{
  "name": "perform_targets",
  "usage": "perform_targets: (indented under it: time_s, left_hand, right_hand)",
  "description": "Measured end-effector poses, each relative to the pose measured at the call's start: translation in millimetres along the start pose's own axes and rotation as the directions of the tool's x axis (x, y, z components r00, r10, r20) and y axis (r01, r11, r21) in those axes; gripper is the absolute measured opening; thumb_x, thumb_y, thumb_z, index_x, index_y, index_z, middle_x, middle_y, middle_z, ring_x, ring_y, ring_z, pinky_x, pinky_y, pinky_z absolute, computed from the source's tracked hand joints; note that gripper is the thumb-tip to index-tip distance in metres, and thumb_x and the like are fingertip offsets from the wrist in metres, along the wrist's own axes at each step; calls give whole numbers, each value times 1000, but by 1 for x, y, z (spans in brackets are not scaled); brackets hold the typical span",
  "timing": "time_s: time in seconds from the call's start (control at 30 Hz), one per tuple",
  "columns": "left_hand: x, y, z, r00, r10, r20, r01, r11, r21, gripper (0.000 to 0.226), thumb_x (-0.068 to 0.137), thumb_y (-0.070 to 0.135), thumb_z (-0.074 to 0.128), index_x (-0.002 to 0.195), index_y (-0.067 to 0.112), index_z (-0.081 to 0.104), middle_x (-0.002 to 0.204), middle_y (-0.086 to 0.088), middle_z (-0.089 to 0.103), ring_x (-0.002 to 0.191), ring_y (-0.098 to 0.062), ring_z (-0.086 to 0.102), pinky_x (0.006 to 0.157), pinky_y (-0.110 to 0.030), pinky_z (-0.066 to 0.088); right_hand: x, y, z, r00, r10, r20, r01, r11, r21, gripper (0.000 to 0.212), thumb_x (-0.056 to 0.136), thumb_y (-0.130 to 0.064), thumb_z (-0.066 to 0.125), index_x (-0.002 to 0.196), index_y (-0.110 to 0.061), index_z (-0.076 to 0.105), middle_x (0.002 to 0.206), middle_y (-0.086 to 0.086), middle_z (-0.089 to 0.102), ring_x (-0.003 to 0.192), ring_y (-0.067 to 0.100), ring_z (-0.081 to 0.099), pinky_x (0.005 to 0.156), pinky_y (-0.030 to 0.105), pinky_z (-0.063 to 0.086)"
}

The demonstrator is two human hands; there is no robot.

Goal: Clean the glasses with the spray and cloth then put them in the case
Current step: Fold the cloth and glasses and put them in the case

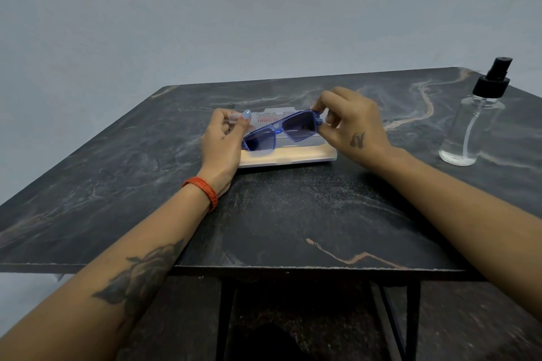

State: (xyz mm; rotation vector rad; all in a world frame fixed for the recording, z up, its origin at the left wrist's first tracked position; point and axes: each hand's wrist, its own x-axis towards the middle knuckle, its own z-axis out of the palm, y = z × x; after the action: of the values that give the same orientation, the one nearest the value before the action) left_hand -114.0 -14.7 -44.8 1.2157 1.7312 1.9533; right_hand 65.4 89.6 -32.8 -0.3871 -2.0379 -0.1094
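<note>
Blue-framed glasses with dark lenses hang tilted just above an open clear case that lies on the dark marble table. My right hand pinches the right corner of the frame. My left hand is at the left end, fingers curled, thumb up against the case's raised lid; whether it holds the lid or the frame's left end I cannot tell. A pale cloth seems to lie inside the case. The clear spray bottle with a black nozzle stands upright at the far right.
The table's front edge runs just beyond my forearms, with black legs below. A plain grey wall rises behind the table. Bare marble lies between the case and the spray bottle and to the left of the case.
</note>
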Motion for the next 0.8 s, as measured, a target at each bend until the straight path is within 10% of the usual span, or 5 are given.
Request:
perform_targets:
  time_s: [0.23, 0.5, 0.63, 0.8]
  left_hand:
    - [-1, -1, 0, 1000, 21, -5, -21, 1000, -3, 13, 91, 24, 56, 80, 23, 49, 85, -3, 64, 88, -15, 66, 82, -28, 51]
    - [-1, 0, -1, 999, 40, -11, -40, 998, 43, 13, 92, 26, 54, 81, 24, 47, 93, -8, 66, 89, -12, 65, 74, -18, 50]
    - [0, 0, -1, 999, 42, -12, -42, 998, 46, 13, 92, 27, 53, 81, 24, 46, 97, -11, 66, 87, -9, 64, 73, -18, 51]
    - [0, 0, -1, 998, 62, -29, -60, 997, 47, 13, 91, 28, 54, 80, 25, 47, 96, -10, 67, 84, -3, 64, 73, -16, 50]
  right_hand:
    - [0, 7, -6, 977, -145, 155, 177, 959, -220, 15, 69, -5, 71, 83, -11, 66, 71, 5, 63, 62, 27, 58, 45, 23, 33]
    - [0, 5, -11, 958, 98, 271, -124, 989, 81, 30, 75, 0, 67, 99, -17, 73, 69, -1, 69, 58, 10, 57, 63, 26, 52]
    - [1, 4, -15, 917, 180, 356, -228, 969, 99, 34, 78, 6, 61, 100, -16, 74, 87, 5, 74, 71, 4, 61, 63, -2, 37]
    - [1, 0, -18, 846, 276, 455, -395, 899, 190, 41, 71, -7, 48, 102, -18, 73, 86, 10, 74, 60, 14, 56, 52, 9, 38]
